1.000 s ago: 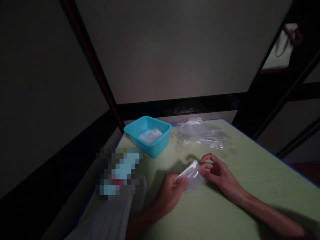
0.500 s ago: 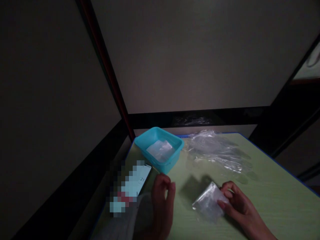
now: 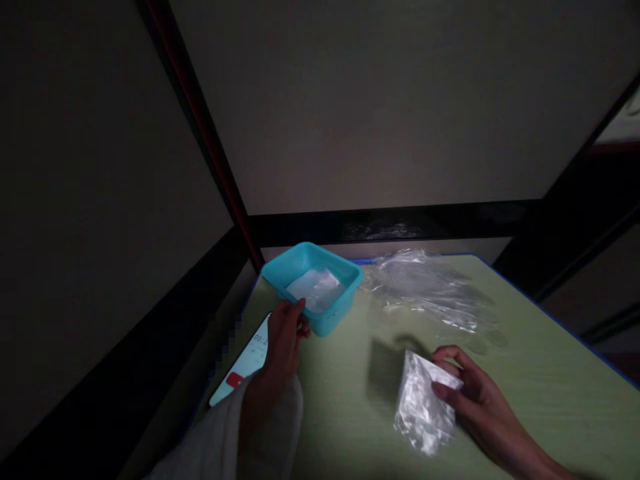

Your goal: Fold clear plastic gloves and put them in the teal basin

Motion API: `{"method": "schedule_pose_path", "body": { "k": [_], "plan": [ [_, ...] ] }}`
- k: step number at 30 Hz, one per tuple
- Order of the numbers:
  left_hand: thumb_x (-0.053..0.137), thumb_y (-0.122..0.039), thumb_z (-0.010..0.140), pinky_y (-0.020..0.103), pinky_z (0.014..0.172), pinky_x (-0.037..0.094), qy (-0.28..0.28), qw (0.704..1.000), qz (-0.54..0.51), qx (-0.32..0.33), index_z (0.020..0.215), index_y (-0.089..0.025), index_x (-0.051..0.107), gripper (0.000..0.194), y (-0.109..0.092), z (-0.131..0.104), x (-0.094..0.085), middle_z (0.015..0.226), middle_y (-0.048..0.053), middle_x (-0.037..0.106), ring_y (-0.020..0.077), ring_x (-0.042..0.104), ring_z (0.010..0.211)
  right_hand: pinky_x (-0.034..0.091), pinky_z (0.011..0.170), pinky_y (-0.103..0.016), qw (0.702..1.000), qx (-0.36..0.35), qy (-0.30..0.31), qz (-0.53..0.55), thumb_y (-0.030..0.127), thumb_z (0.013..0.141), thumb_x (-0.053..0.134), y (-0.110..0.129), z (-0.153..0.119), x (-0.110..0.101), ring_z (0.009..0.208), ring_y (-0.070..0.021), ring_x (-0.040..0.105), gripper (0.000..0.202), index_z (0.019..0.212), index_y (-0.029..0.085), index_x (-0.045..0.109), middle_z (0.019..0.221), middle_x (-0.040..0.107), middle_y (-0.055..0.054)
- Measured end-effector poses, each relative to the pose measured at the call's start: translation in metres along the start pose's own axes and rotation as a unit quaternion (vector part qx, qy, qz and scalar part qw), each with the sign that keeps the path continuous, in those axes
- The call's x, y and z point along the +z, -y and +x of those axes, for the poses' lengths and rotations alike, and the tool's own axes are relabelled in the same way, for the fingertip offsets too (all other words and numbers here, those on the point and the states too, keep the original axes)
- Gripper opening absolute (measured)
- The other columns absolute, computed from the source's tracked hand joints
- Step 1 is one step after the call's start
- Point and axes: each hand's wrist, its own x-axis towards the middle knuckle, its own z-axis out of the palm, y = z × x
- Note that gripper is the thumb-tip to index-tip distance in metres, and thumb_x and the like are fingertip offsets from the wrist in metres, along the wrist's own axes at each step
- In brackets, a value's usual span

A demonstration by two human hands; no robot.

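Note:
My right hand (image 3: 463, 387) pinches a folded clear plastic glove (image 3: 425, 407) between thumb and fingers, above the table at the lower right. It is a small crinkled square with a loose lower edge. My left hand (image 3: 285, 337) is at the near left rim of a turquoise plastic basin (image 3: 333, 321), its fingers closed over the edge; part of the grip is hidden. Inside the basin lies a folded piece of clear plastic (image 3: 317, 288). Behind my right hand, a flat pile of clear plastic gloves (image 3: 425, 290) is spread out on the table.
A phone (image 3: 250, 357) with a lit timer screen lies left of the basin, partly covered by my left hand and sleeve. The pale green table (image 3: 345, 407) has a blue edge. Walls stand close behind and to the left.
My left hand has moved forward and left to the basin's rim. My right hand still holds the folded glove, which has turned and hangs more upright. The view has shifted slightly.

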Motion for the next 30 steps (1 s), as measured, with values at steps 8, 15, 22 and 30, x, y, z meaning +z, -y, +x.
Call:
{"method": "schedule_pose_path", "body": {
  "k": [8,15,22,30],
  "plan": [
    [0.073,-0.033,0.048,0.016,0.036,0.041,0.067,0.998,0.009,0.009,0.059,-0.015,0.050,0.032,0.003,-0.008,0.002,0.045,-0.007,0.051,0.0058,0.047,0.038,0.039,0.042,-0.019,0.998,-0.059,-0.023,-0.028,0.037,0.069,0.071,0.009,0.006,-0.016,0.047,-0.0091,0.048,0.028,0.081,0.021,0.053,0.061,0.053,0.003],
    [0.071,-0.030,0.051,0.020,0.034,0.044,0.120,0.992,0.046,0.019,0.058,-0.014,0.052,0.026,0.009,-0.051,0.008,0.047,-0.004,0.055,0.0095,0.050,0.037,0.040,0.038,-0.020,0.962,-0.162,-0.142,-0.168,0.038,0.059,0.076,0.076,0.007,-0.027,0.046,-0.0098,0.050,0.032,0.082,0.022,0.062,0.074,0.062,-0.001],
    [0.064,-0.030,0.062,0.016,0.039,0.044,0.189,0.973,0.119,0.053,0.061,-0.015,0.052,0.019,0.006,-0.080,0.006,0.052,-0.004,0.052,0.0083,0.052,0.044,0.045,0.043,-0.023,0.912,-0.277,-0.035,-0.301,0.031,0.066,0.067,0.130,0.027,0.013,0.052,-0.0128,0.054,0.029,0.089,0.021,0.053,0.065,0.057,0.002],
    [0.061,-0.033,0.067,0.017,0.042,0.045,0.228,0.964,0.140,0.013,0.066,-0.015,0.051,0.020,0.011,-0.091,0.005,0.057,-0.003,0.053,0.0086,0.052,0.047,0.040,0.054,-0.025,0.749,-0.303,0.026,-0.589,0.013,0.075,0.051,0.123,0.064,0.047,0.063,-0.0175,0.059,0.028,0.101,0.015,0.043,0.072,0.061,-0.003]
  ]
}}
